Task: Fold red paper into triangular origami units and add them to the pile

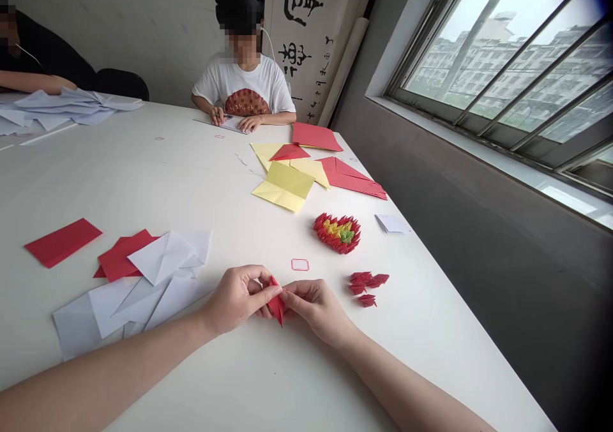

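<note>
A broad white table (215, 189) fills most of the frame, running from the lower edge toward the far wall. Along its right side, a large window (498, 55) with metal bars looks onto pale buildings. Beyond the far edge, beneath a hanging calligraphy scroll (306, 36), sits a person in a white T-shirt (244, 84), both hands resting on a white sheet (225, 124). At the upper left, another person's forearm (38, 83) lies beside a loose heap of white paper (71, 108).

Red sheets (352, 180) and yellow sheets (282, 186) lie in a cluster mid-table. White sheets (163, 285) overlap at the left, with a folded red sheet (62, 242) beyond them. Right of the hands sits a heart-shaped model of folded red, yellow and green units (338, 233), with loose red units (366, 285) nearer the table's right edge.

At the bottom centre, the left hand (239, 301) and right hand (311, 307) meet, fingers curled and pinching a small pointed red folded paper piece (276, 301) between them. The piece sits just below a small red-outlined square (300, 264) on the table, its tip pointing down.
</note>
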The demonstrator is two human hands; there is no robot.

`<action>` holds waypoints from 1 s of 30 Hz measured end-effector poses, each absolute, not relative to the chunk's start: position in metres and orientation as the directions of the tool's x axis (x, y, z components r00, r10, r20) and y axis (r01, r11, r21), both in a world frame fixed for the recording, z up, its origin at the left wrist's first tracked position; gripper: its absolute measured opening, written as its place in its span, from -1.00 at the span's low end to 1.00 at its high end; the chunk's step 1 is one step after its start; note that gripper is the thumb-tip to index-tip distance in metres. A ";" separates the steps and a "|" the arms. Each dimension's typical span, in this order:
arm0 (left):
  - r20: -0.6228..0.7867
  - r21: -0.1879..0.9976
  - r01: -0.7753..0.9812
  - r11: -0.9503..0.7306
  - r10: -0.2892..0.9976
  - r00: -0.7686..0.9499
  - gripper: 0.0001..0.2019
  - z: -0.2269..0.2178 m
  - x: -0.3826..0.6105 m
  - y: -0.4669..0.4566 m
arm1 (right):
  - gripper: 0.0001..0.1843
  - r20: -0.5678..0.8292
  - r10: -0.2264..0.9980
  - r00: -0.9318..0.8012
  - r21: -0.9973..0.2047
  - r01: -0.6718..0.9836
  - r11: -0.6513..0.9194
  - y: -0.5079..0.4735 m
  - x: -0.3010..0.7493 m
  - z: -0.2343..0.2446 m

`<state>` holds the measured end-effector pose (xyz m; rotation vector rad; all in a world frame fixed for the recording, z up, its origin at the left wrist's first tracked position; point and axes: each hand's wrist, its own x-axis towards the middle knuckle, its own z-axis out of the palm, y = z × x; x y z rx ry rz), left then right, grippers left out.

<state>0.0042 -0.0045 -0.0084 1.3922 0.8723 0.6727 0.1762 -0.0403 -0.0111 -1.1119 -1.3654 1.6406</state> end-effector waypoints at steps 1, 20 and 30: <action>-0.126 0.992 0.094 0.090 0.833 0.538 -0.84 -0.008 0.004 -0.005 | -0.62 -0.166 0.915 -0.368 -0.984 0.005 -0.177 -0.040 0.176 -0.011; -0.104 0.995 0.048 0.093 0.845 0.524 -0.78 -0.006 0.003 -0.007 | -0.69 -0.144 0.956 -0.255 -0.989 0.014 -0.145 -0.045 0.170 -0.013; -0.083 0.996 0.017 0.085 0.876 0.475 -0.82 -0.002 0.003 -0.005 | -0.70 -0.023 0.998 -0.054 -0.994 0.108 -0.017 -0.045 0.167 -0.014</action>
